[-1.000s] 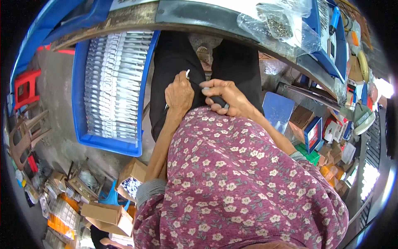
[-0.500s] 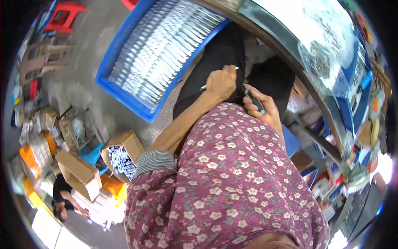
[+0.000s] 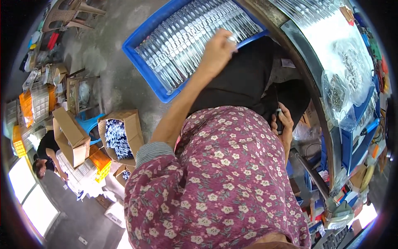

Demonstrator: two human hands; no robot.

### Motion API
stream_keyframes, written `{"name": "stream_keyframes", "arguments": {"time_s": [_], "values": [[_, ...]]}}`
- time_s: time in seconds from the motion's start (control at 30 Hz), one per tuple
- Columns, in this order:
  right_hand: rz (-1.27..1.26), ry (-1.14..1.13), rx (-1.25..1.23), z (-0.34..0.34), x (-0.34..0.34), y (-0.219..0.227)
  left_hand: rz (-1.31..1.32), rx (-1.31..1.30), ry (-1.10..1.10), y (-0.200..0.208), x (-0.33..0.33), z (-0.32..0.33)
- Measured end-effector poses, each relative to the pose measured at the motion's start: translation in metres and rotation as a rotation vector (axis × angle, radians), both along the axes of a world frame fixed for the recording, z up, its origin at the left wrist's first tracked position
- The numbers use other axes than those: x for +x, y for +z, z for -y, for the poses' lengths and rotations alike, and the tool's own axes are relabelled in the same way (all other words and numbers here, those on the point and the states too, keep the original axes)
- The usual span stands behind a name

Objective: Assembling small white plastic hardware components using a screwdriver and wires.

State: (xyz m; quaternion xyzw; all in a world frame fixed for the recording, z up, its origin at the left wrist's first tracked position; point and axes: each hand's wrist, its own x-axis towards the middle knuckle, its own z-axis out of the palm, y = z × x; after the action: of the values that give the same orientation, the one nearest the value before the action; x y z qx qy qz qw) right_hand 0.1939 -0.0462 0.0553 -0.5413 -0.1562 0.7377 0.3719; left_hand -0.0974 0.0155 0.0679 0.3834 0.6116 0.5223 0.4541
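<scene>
My left hand (image 3: 219, 52) is closed in the air above the near right edge of a blue plastic tray (image 3: 146, 79). A small shiny end of a slim silvery piece (image 3: 232, 38) pokes out beside its fingers; the rest is hidden. Rows of slim silvery metal pieces (image 3: 178, 45), packed side by side, fill the tray. In my lap, near the right thigh, my right hand (image 3: 287, 121) grips the dark handle of a screwdriver (image 3: 280, 124). Its thin shaft points away from me.
A workbench edge (image 3: 304, 56) curves along the right, bearing clear plastic bags (image 3: 338, 93) of small metal parts. On the left stand an open carton of blue-white sticks (image 3: 118, 139), another carton (image 3: 70, 135) and a plastic chair (image 3: 68, 16). Another person (image 3: 47, 151) works at far left.
My left hand has gone from my lap up to the tray, carrying the silvery piece. My right hand, still around the screwdriver, sits further right in view. The whole view has shifted.
</scene>
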Motion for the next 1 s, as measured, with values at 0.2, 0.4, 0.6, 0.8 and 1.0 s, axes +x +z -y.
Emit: {"name": "stream_keyframes", "arguments": {"time_s": [0.2,0.4,0.6,0.8,1.0], "values": [[-0.208,-0.061,0.052,-0.001,0.020,-0.026,-0.067,-0.030,0.458,-0.015,-0.099,0.022],[-0.243,-0.060,0.021,-0.004,0.018,-0.030,-0.172,-0.173,0.639,-0.061,-0.147,0.060],[-0.171,-0.006,0.029,-0.005,0.010,-0.023,-0.151,-0.237,0.720,-0.079,-0.134,0.071],[-0.124,-0.004,0.011,-0.005,0.008,-0.020,-0.138,-0.252,0.656,-0.095,-0.137,0.076],[-0.165,-0.017,0.020,-0.003,0.010,-0.024,-0.137,-0.257,0.636,-0.099,-0.142,0.074]]}}
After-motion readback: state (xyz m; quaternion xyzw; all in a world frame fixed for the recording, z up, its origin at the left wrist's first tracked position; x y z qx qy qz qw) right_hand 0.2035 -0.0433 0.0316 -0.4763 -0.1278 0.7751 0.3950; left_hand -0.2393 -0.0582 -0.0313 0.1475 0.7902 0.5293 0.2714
